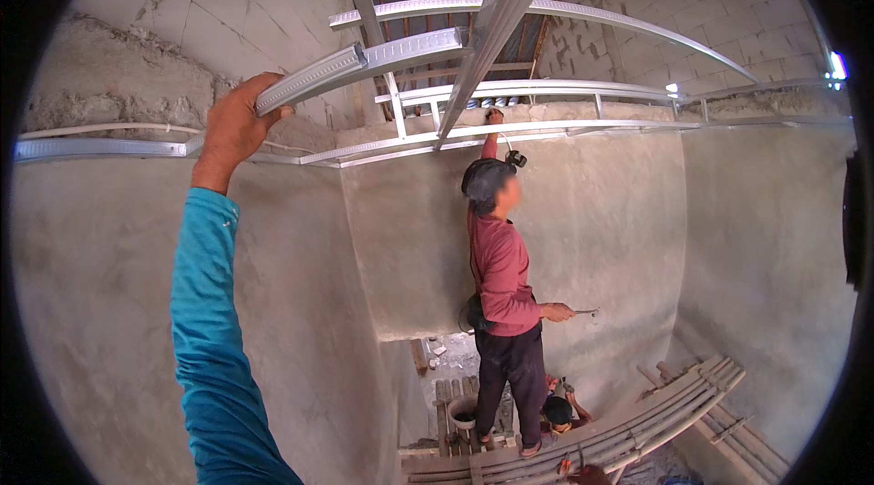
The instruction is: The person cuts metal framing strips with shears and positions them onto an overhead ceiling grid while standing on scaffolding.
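Left hand (238, 124) | clasping metal channel (314, 78) by near end | runs rightward | underside unclear

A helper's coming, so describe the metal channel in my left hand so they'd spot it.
From the grey wall at left, go up to the raised left hand in its teal sleeve. The ribbed silver channel slants up rightward from its grip. In view, its far end stops short of the broad metal beam, unlike the strip alongside.

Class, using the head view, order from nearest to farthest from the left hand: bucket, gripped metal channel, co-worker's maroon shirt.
1. Gripped metal channel: in the left hand.
2. Co-worker's maroon shirt: to the right.
3. Bucket: lowest of the three.
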Available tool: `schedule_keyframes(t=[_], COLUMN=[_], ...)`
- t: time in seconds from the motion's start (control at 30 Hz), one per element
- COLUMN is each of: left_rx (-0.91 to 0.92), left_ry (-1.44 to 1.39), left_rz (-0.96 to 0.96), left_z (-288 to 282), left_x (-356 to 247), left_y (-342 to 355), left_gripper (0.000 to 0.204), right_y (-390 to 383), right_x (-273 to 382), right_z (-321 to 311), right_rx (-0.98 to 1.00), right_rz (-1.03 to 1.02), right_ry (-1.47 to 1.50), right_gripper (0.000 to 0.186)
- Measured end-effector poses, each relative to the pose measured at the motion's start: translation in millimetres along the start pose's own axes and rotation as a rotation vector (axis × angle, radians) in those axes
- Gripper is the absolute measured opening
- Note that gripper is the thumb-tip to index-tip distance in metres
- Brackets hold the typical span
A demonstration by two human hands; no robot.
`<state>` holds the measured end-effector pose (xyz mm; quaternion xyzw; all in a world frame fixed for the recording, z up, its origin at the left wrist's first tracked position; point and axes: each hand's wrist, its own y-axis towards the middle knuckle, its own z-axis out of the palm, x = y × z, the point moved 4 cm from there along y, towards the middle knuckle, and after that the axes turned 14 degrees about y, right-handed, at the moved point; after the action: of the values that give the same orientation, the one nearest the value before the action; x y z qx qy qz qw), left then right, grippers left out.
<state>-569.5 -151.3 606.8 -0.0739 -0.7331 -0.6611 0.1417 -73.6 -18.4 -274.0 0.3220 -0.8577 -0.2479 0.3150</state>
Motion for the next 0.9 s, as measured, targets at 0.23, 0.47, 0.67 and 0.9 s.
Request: schedule_keyframes(t=[0.23,0.47,0.67,0.9], left_rx=[-0.036,0.0,-0.043,-0.116], left_ry=[-0.067,-0.017,-0.011,-0.09], left_rz=[0.034,0.049,0.061,0.122], left_z=[10.1,5.2,8.0,14.0], left_x=[-9.5,-7.9,2.2,-1.4], left_y=[8.5,8.8,4.0,5.0], left_gripper=[0.034,0.032,0.029,0.027], right_y=[199.9,281.7,331.6,361.5], right_x=[174.2,247.9,286.8,334.6], right_z=[-268.7,-359.3,-398.5,-424.1], right_rx=[-0.277,-0.349,-0.439,-0.413], right_rz=[0.33,0.044,-0.061,-0.195], right_ry=[0.428,0.242,0.278,0.147], right_gripper=[0.047,0.048,0.044,0.044])
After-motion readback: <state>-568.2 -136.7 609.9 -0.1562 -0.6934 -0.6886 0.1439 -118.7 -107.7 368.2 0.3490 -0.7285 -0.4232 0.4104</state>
